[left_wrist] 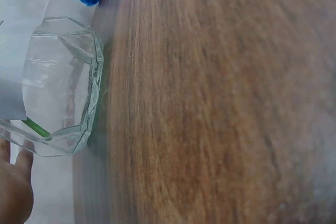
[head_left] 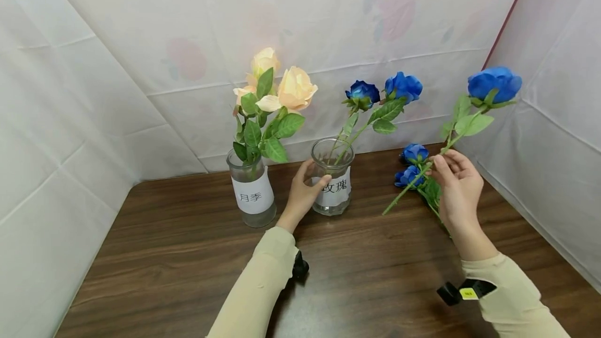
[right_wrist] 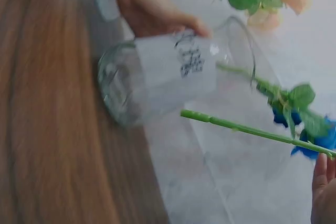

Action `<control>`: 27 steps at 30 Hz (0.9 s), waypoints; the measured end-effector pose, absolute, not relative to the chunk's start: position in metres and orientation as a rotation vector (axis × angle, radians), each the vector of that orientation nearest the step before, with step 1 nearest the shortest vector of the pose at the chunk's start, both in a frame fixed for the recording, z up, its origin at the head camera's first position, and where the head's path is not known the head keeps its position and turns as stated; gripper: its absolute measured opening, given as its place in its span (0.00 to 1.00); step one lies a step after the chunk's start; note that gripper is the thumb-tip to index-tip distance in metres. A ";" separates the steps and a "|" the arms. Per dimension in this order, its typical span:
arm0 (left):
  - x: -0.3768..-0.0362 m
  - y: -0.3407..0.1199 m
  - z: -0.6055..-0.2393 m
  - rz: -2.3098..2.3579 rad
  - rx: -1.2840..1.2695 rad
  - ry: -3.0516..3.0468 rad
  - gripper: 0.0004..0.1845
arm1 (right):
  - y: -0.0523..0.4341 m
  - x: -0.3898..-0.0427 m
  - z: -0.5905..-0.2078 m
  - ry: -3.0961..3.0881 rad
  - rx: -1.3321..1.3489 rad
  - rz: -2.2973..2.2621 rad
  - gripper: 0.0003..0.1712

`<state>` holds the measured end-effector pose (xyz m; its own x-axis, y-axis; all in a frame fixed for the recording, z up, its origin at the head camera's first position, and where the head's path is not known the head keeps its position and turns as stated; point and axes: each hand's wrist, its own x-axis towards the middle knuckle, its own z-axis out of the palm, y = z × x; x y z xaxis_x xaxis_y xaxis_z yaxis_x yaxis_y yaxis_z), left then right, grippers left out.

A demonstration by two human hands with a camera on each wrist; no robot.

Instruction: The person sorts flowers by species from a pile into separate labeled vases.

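Observation:
My left hand [head_left: 304, 188] curls round the side of a clear glass vase [head_left: 332, 183] with a white label, which holds two blue roses [head_left: 404, 86]. The vase's glass base [left_wrist: 60, 87] fills the left wrist view, with my fingers [left_wrist: 14, 182] below it. My right hand [head_left: 454, 181] pinches the green stem [right_wrist: 247, 128] of a single blue rose [head_left: 494, 83] and holds it tilted above the table, to the right of the vase. The right wrist view shows that vase [right_wrist: 163, 80] and the left hand [right_wrist: 149, 6] behind it.
A second labelled glass vase [head_left: 251, 190] with peach roses [head_left: 295, 88] stands left of the first. More blue roses [head_left: 413, 165] lie on the brown wooden table [head_left: 188, 254] under my right hand. White sheets wall in the back and both sides.

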<state>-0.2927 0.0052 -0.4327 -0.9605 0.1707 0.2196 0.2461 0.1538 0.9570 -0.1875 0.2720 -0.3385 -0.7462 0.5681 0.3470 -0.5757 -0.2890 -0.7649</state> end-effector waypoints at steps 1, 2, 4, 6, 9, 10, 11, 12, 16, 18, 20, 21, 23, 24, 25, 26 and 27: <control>-0.292 0.005 -0.432 -1.960 -0.423 -2.340 0.37 | 0.268 -0.190 -0.336 -1.225 0.035 2.064 0.07; -0.292 0.005 -0.432 -1.960 -0.424 -2.338 0.36 | 0.263 -0.192 -0.334 -1.214 0.061 2.058 0.08; -0.292 0.005 -0.432 -1.961 -0.425 -2.335 0.36 | 0.255 -0.196 -0.329 -1.184 0.103 2.056 0.09; -0.292 0.006 -0.431 -1.957 -0.429 -2.335 0.36 | 0.248 -0.200 -0.323 -1.144 0.133 2.067 0.09; -0.292 0.007 -0.431 -1.957 -0.441 -2.331 0.36 | 0.238 -0.205 -0.313 -1.099 0.161 2.079 0.09; -0.291 0.007 -0.431 -1.958 -0.443 -2.329 0.35 | 0.234 -0.206 -0.311 -1.086 0.167 2.082 0.10; -0.291 0.007 -0.431 -1.960 -0.445 -2.327 0.35 | 0.231 -0.208 -0.308 -1.075 0.172 2.085 0.10; -0.291 0.006 -0.431 -1.961 -0.446 -2.325 0.35 | 0.228 -0.209 -0.306 -1.064 0.178 2.088 0.11; -0.292 0.006 -0.432 -1.959 -0.447 -2.324 0.35 | 0.218 -0.216 -0.299 -1.009 0.200 2.087 0.12; -0.293 0.006 -0.432 -1.957 -0.449 -2.324 0.35 | 0.214 -0.219 -0.296 -0.968 0.205 2.081 0.11; -0.293 0.005 -0.432 -1.959 -0.449 -2.325 0.35 | 0.210 -0.223 -0.294 -0.933 0.203 2.070 0.09; -0.293 0.005 -0.433 -1.958 -0.449 -2.325 0.35 | 0.209 -0.225 -0.293 -0.917 0.200 2.069 0.09; -0.293 0.005 -0.433 -1.960 -0.443 -2.326 0.35 | 0.207 -0.228 -0.292 -0.905 0.195 2.063 0.08; -0.293 0.005 -0.433 -1.959 -0.441 -2.326 0.35 | 0.206 -0.230 -0.292 -0.912 0.189 2.059 0.09; -0.293 0.005 -0.433 -1.960 -0.438 -2.326 0.34 | 0.204 -0.232 -0.293 -0.920 0.186 2.056 0.09; -0.294 0.005 -0.433 -1.961 -0.436 -2.326 0.35 | 0.203 -0.234 -0.294 -0.929 0.183 2.056 0.10; -0.294 0.005 -0.433 -1.962 -0.434 -2.326 0.35 | 0.202 -0.235 -0.296 -0.942 0.179 2.056 0.11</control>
